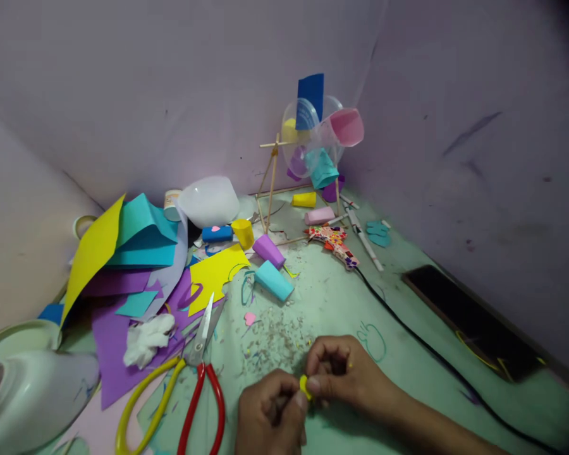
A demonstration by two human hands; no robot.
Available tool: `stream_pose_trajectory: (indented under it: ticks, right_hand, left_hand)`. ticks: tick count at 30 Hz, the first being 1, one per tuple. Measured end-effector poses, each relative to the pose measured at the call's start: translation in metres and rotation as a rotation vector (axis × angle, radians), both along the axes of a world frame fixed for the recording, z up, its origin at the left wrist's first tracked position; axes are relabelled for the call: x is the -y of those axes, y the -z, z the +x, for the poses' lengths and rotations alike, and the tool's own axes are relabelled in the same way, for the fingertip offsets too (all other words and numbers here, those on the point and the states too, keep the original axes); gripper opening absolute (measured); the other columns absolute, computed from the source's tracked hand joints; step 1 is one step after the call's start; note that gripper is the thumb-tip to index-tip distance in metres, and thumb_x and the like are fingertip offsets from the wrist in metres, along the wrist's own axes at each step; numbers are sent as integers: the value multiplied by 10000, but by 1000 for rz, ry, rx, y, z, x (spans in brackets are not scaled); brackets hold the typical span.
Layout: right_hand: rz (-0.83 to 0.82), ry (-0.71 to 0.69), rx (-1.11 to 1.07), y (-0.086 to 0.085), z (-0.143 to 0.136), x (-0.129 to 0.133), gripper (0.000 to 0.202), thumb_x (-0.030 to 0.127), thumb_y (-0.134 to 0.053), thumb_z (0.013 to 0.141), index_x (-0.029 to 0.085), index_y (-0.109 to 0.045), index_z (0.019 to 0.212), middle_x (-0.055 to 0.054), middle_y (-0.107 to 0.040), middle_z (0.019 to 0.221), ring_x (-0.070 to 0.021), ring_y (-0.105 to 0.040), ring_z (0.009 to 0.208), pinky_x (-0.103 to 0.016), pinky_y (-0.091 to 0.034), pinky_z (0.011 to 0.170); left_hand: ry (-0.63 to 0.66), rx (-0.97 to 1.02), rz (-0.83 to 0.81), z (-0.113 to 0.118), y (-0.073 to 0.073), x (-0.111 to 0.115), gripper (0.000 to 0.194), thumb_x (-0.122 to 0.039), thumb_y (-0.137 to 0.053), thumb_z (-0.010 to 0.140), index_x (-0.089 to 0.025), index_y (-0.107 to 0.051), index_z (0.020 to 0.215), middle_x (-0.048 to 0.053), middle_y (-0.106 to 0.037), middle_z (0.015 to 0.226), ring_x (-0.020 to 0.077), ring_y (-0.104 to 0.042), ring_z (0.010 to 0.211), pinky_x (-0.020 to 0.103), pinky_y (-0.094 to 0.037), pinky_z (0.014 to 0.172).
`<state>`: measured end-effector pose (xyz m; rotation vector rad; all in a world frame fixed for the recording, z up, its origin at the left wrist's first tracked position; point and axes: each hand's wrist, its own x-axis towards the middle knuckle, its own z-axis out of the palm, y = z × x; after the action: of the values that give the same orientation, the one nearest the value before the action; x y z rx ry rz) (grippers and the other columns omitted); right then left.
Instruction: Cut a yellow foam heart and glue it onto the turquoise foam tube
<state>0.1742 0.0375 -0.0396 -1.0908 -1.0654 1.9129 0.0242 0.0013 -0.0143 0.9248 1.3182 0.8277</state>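
My left hand (275, 411) and my right hand (344, 373) meet at the near middle of the table. Between their thumbs and fingers they pinch a small yellow piece (305, 387), likely cut foam or paper, partly covered by the fingertips. A yellow speck sticks to my right hand. Left of my hands lie scissors with yellow handles (149, 404) and a tool with red handles (201, 404), their metal parts overlapping. Past my fingers, a small pink cut-out (250, 319) lies on the green table cover (322, 303) among crumbs and scraps.
Coloured sheets (95, 253) and a white bottle (42, 392) crowd the left. Small rolled cups (274, 280) lie mid-table, before a stick stand with a cup wheel (313, 136). A patterned glue gun (334, 243) trails a black cord (417, 322) rightward, near a phone (469, 316).
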Motion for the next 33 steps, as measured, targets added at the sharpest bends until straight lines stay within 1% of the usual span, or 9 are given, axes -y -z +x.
stream_pose_trajectory:
  ticks: [6, 12, 14, 16, 19, 20, 24, 28, 33]
  right_hand:
    - [63, 46, -59, -3, -3, -3, 328, 394, -757, 644, 124, -661, 804, 21, -622, 529, -75, -559, 416, -199, -434, 456]
    - [117, 41, 37, -7, 1, 2, 339, 458, -660, 714, 136, -645, 816, -6, -624, 620, -99, -552, 458, -245, -465, 475]
    - [267, 20, 213, -17, 1, -4, 244, 383, -628, 745, 144, -649, 792, -25, -652, 667, -115, -571, 514, -250, -466, 514]
    - [524, -35, 498, -33, -5, -19, 148, 289, -594, 772, 162, -662, 808, -38, -690, 734, -139, -610, 610, -249, -464, 571]
    - [954, -237, 986, -56, -26, -47, 234, 254, -485, 858, 194, -636, 1026, -59, -719, 850, -177, -650, 746, -271, -464, 654]
    - [1008, -281, 1040, -60, -35, -56, 255, 246, -476, 859, 190, -627, 1057, -80, -719, 860, -204, -656, 775, -295, -464, 671]
    - [1111, -471, 1127, -52, -68, -77, 214, 154, -564, 747, 140, -651, 942, -136, -705, 809, -256, -670, 757, -302, -467, 607]
    - [1176, -562, 1164, -38, -80, -82, 234, 61, -537, 689, 105, -631, 898, -149, -686, 806, -252, -668, 732, -288, -461, 561]
    - [1246, -558, 1184, -54, -65, -73, 190, 107, -538, 685, 129, -626, 852, -106, -679, 812, -229, -651, 703, -271, -425, 505]
  left_hand:
    - [2, 13, 17, -5, 3, -3, 225, -351, -582, 703, -148, -552, 609, -56, -448, 371, 51, -355, 311, 168, -249, 340]
    - [-31, 15, 43, -5, 7, 2, 232, -360, -595, 695, -163, -524, 594, -62, -460, 360, 51, -354, 301, 169, -260, 334]
    - [-14, -2, 55, -4, 5, 4, 250, -373, -620, 670, -162, -521, 582, -64, -448, 352, 50, -351, 305, 169, -261, 341]
    - [-3, -20, 60, -3, 3, 5, 271, -396, -628, 650, -162, -516, 573, -66, -434, 344, 49, -340, 307, 171, -255, 345]
    - [4, -41, 48, -2, -1, 6, 288, -419, -612, 660, -163, -513, 572, -64, -425, 346, 46, -326, 314, 172, -249, 354]
    - [7, -45, 41, -2, -2, 6, 293, -422, -606, 668, -163, -512, 571, -63, -424, 352, 45, -327, 321, 172, -252, 359]
    - [19, -34, 10, -3, -2, 8, 317, -455, -605, 668, -166, -506, 583, -64, -412, 372, 49, -326, 333, 178, -250, 358]
    - [-3, -15, -9, -3, 1, 9, 317, -457, -605, 684, -164, -515, 605, -68, -403, 393, 47, -325, 347, 179, -235, 371]
    - [-9, 16, -57, -7, 0, 7, 366, -498, -670, 643, -170, -525, 567, -69, -405, 393, 50, -347, 364, 190, -258, 394]
